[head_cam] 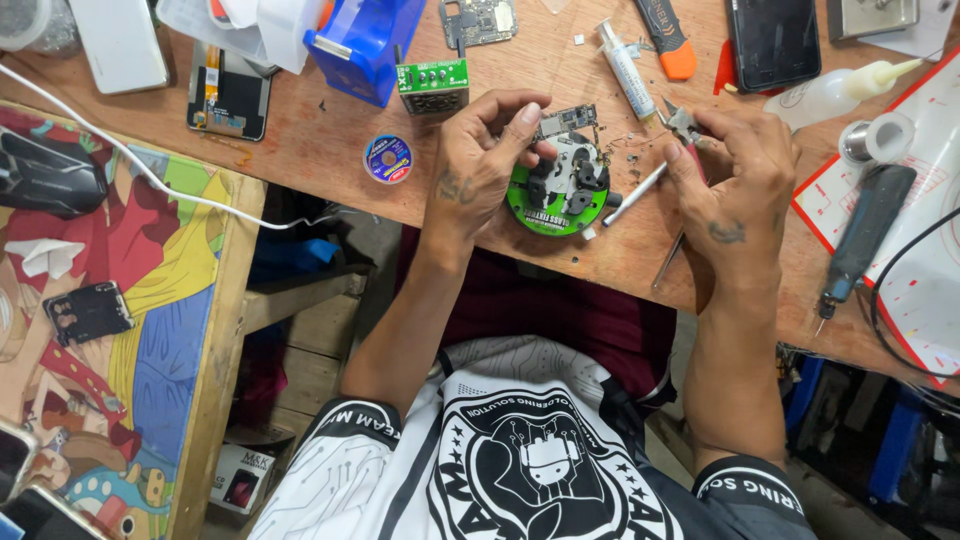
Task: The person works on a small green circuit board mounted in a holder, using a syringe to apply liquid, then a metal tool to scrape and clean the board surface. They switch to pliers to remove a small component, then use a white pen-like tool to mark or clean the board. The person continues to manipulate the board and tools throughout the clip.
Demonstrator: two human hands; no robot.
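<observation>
Now pliers (683, 125) beside clamped board (566, 121)

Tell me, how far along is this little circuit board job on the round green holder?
Done: a small circuit board sits clamped in the round green holder. In hand: the left hand steadies the holder, while the right hand holds small pliers beside the board. Left: the syringe and squeeze bottle lie untouched; whether any work on the board is finished is too small to tell.

Workbench (330, 140): bare wood, matt, scuffed. Round fixture (556, 205): green board base with black plastic clamps. Cutters (683, 125): bright metal jaws, red grips. Syringe (628, 72): clear plastic. Phone (773, 40): glossy black glass. Side table cover (150, 300): smooth printed sheet.
</observation>
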